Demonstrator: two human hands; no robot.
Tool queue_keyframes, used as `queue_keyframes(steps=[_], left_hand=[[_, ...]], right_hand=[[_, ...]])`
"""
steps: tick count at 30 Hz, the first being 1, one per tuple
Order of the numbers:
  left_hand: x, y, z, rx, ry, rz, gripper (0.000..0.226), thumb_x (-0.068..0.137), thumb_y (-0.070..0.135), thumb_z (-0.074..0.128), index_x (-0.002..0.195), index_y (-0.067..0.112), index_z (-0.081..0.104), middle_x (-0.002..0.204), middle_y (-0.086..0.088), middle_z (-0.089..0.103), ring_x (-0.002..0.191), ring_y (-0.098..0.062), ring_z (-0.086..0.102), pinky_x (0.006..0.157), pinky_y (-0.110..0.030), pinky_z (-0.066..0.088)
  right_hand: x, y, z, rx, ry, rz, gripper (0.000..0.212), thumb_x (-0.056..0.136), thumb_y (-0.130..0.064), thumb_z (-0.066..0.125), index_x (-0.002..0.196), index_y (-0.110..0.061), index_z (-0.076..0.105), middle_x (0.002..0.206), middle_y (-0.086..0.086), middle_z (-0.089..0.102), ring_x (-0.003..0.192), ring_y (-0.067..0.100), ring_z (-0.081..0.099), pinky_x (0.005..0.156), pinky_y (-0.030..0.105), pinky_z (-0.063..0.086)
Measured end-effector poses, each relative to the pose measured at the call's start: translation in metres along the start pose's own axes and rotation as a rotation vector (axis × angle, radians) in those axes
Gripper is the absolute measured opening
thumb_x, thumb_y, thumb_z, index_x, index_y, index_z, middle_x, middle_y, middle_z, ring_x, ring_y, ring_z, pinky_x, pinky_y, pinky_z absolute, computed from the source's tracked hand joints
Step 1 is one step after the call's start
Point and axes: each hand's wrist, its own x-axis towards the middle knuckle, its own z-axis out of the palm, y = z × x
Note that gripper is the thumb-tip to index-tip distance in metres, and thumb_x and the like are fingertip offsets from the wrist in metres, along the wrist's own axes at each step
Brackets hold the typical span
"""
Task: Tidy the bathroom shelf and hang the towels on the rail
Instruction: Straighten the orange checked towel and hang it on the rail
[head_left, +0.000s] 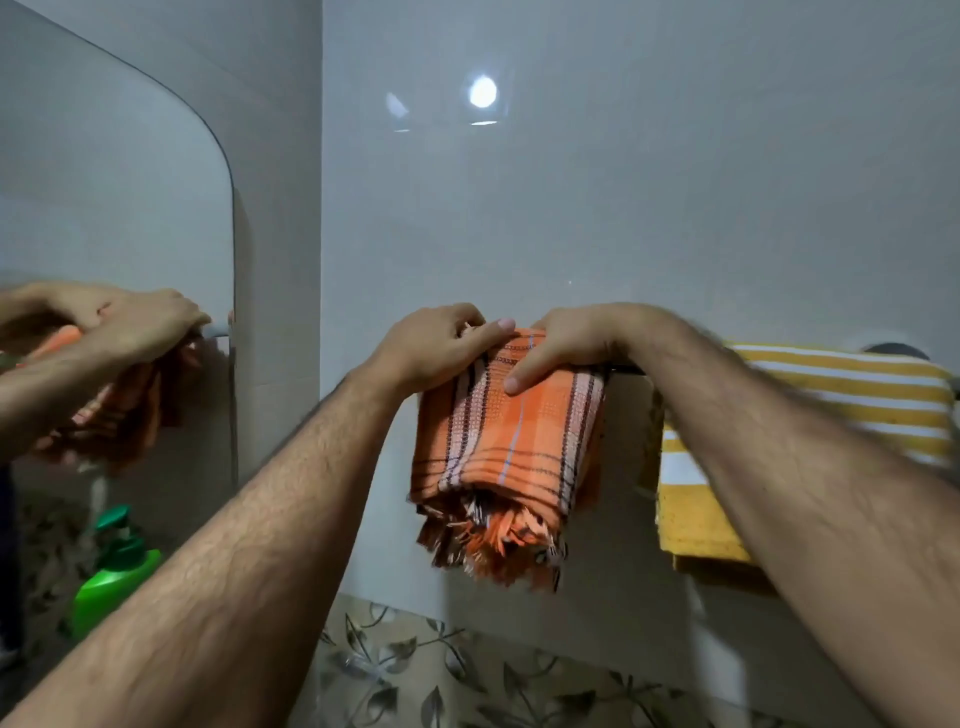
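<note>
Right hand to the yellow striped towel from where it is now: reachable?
Probably yes. The right hand rests on the orange checked towel, and the yellow striped towel hangs just beside it on the same rail, with nothing between them.

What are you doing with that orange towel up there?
A person is hanging the folded orange plaid towel over the towel rail. The left hand pinches its top edge between thumb and fingers, and the right hand rests on top of it, fingers pressing the cloth at the rail. A yellow striped towel already hangs to the right. A green pump bottle shows in the mirror on the left.
</note>
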Motion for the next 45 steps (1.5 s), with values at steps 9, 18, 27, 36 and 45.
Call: queue_keyframes(steps=[9, 18, 27, 36, 45], left_hand=[[-0.071, 0.003, 0.064, -0.616, 0.561, -0.469, 0.059, 0.076, 0.071, 0.059, 0.099, 0.017, 0.053, 0.091, 0.004, 0.064, 0.085, -0.015, 0.063, 0.072, -0.03, 0.046], [-0.064, -0.008, 0.058, -1.105, 0.112, -0.184, 0.061, 0.078, 0.054, 0.07, 0.124, 0.016, 0.056, 0.114, -0.008, 0.071, 0.103, -0.024, 0.07, 0.088, -0.038, 0.056], [-0.089, -0.026, 0.052, -1.016, -0.038, -0.259, 0.062, 0.07, 0.052, 0.079, 0.118, 0.017, 0.061, 0.107, -0.003, 0.074, 0.099, -0.022, 0.071, 0.088, -0.036, 0.055], [-0.105, -0.03, 0.072, -0.918, 0.061, -0.262, 0.064, 0.069, 0.034, 0.085, 0.122, 0.011, 0.058, 0.111, -0.004, 0.072, 0.102, -0.02, 0.069, 0.084, -0.03, 0.056], [-0.142, -0.022, 0.093, -1.072, 0.243, -0.491, 0.034, 0.09, 0.024, 0.068, 0.116, 0.004, 0.061, 0.097, -0.003, 0.069, 0.083, -0.015, 0.068, 0.062, -0.027, 0.055]], right_hand=[[-0.043, 0.025, 0.108, -0.352, 1.396, -0.301, 0.056, 0.07, -0.041, 0.081, 0.113, -0.018, 0.054, 0.112, 0.01, 0.057, 0.104, 0.03, 0.052, 0.087, 0.041, 0.045], [-0.022, 0.047, 0.127, 0.637, 0.822, -0.026, 0.115, 0.056, -0.065, 0.083, 0.142, -0.013, 0.028, 0.135, 0.003, 0.056, 0.124, 0.021, 0.055, 0.106, 0.041, 0.046], [-0.019, 0.069, 0.119, 0.773, 0.456, -0.204, 0.032, 0.071, -0.024, 0.086, 0.101, -0.024, 0.074, 0.104, -0.001, 0.076, 0.096, 0.014, 0.073, 0.097, 0.04, 0.054], [-0.023, 0.089, 0.143, 0.642, 0.527, -0.205, 0.029, 0.08, -0.021, 0.08, 0.107, -0.021, 0.068, 0.101, -0.007, 0.072, 0.091, 0.001, 0.068, 0.076, 0.012, 0.05], [-0.044, 0.089, 0.17, 0.676, 0.567, -0.115, 0.101, 0.056, -0.094, 0.05, 0.105, -0.006, 0.06, 0.092, -0.001, 0.069, 0.086, 0.01, 0.065, 0.08, 0.022, 0.051]])
